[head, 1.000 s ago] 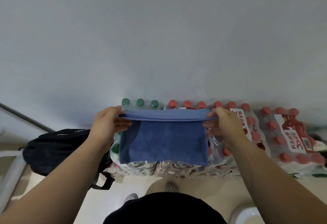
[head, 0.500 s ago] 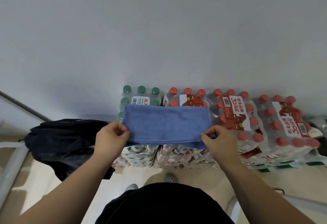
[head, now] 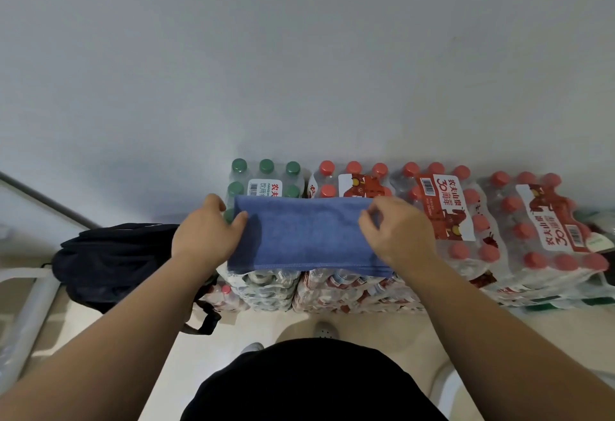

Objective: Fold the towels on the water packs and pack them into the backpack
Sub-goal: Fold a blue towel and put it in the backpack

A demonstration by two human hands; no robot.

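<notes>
Left hand [head: 206,237] and right hand [head: 396,237] overlap both towel [head: 306,237] ends.

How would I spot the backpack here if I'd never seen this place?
Find the row of water packs along the grey wall. Off its left end, past the blue towel, the backpack lies slumped. It alone is dark and soft; its neighbours are clear bottles with coloured caps.
</notes>
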